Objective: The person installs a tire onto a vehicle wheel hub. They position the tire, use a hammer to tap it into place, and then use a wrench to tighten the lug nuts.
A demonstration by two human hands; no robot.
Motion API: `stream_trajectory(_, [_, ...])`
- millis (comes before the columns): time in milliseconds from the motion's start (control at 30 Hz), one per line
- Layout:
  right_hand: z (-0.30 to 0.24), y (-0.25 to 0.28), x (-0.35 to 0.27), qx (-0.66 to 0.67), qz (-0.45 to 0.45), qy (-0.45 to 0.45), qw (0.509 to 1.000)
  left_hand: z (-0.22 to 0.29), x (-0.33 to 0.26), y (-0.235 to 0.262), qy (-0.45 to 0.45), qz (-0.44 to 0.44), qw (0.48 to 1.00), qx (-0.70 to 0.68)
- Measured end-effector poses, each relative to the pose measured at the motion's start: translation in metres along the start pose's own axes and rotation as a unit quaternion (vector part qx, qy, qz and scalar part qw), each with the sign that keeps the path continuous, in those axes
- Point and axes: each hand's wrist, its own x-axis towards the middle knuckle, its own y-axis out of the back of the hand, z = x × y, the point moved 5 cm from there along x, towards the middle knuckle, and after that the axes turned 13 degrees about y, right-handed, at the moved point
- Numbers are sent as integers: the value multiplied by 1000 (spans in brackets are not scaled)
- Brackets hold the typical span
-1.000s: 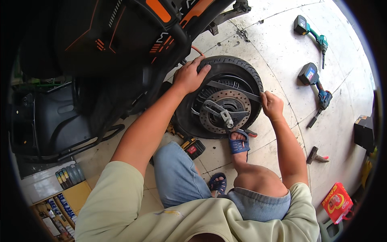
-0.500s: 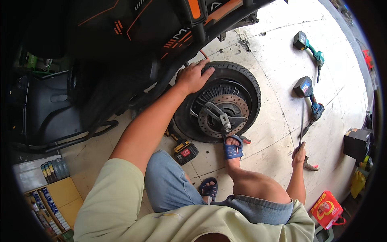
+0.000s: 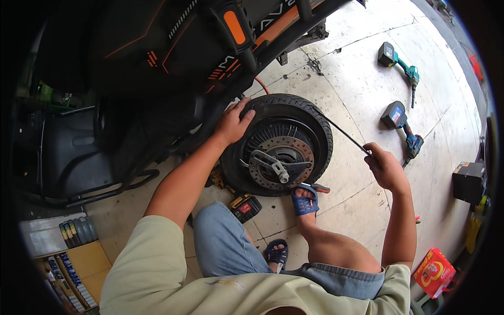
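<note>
A wheel (image 3: 266,186) with a black tyre and a perforated brake disc (image 3: 310,156) lies on the floor in front of me. My left hand (image 3: 231,123) rests on the tyre's upper-left edge, fingers stretched out and thumb apart. In my right hand (image 3: 387,167), closed round its near end, is a long thin metal bar (image 3: 345,135). The far end of this bar meets the tyre's right edge; whether it goes under the rubber I cannot tell. Beside the wheel's lower edge, a red-and-black-handled tool (image 3: 320,188) lies next to my blue sandal (image 3: 305,203).
A black and orange vehicle (image 3: 173,68) stands close on the left. Two cordless drivers, one teal (image 3: 407,73) and one blue (image 3: 412,143), lie to the right. A yellow-black cordless tool (image 3: 244,208) lies below the wheel. A black box (image 3: 468,182) and red bag (image 3: 434,273) are farther right.
My right hand has risen and swung the bar left, from upright beside the blue driver to the tyre's edge. My left hand has shifted along the tyre, down and left.
</note>
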Motion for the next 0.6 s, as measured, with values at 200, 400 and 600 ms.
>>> stream_trajectory(200, [-15, 21, 50, -251, -65, 56, 964, 1, 1, 2, 19, -22, 999, -31])
stream_trajectory(400, [-25, 27, 97, -319, -146, 116, 929, 3, 1, 4, -16, 0, 999, -42])
stream_trajectory(600, [-30, 42, 131, -390, -196, 139, 889, 12, 2, 1, 31, -35, 994, -94])
